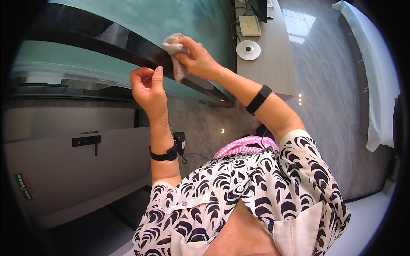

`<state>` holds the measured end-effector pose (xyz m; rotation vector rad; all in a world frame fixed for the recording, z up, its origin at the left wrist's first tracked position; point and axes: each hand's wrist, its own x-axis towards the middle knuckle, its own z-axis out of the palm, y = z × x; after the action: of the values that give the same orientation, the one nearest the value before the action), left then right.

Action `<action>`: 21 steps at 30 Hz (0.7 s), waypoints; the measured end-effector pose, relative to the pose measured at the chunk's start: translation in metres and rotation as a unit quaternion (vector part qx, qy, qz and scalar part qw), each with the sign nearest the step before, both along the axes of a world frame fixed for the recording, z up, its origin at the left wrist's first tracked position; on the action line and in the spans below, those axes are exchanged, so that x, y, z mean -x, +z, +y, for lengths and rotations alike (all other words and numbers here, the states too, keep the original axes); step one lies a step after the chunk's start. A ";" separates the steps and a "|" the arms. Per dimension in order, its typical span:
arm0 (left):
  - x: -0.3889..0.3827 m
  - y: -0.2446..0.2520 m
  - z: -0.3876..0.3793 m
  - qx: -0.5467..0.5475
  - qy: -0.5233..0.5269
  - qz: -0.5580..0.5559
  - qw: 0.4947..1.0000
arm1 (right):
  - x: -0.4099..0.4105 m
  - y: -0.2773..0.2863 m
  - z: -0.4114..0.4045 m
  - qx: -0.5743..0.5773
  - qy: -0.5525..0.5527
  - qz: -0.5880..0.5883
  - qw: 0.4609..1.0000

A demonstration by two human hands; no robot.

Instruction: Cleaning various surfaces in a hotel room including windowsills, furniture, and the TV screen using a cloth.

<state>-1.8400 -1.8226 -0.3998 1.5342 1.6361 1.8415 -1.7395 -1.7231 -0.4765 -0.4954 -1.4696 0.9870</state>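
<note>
My right hand (200,60) grips a crumpled light cloth (177,48), its fingers pressed over it against the large greenish glass pane (144,19). Part of the cloth hangs down across a glossy black frame bar (128,48) that runs diagonally below the pane. Close to the left of the cloth is my left hand (149,83), its fingers curled and the thumb up, near the lower edge of the same bar. No object shows in it; whether its fingertips touch the bar I cannot tell.
On a wooden counter (275,64) at the right stand a white round device (248,50), a white box (250,26) with cables and a dark screen. A door (105,166) with a black handle (86,140) is at the lower left. A white-covered piece of furniture (368,64) stands far right.
</note>
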 end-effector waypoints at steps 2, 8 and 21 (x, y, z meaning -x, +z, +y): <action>0.002 -0.003 -0.004 0.024 -0.011 -0.069 0.997 | -0.010 -0.041 -0.004 -0.042 -0.082 -0.203 0.975; 0.003 -0.087 0.009 0.137 -0.083 -0.133 0.978 | -0.116 -0.133 -0.064 0.452 0.049 -0.258 0.852; -0.200 -0.131 0.026 0.486 -0.672 -0.325 0.454 | -0.272 -0.027 -0.179 0.375 -0.108 0.072 0.918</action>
<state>-1.6404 -1.7965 -0.5309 0.7251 0.3473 0.2147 -1.4673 -1.9022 -0.5038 -1.0853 -0.8379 1.3619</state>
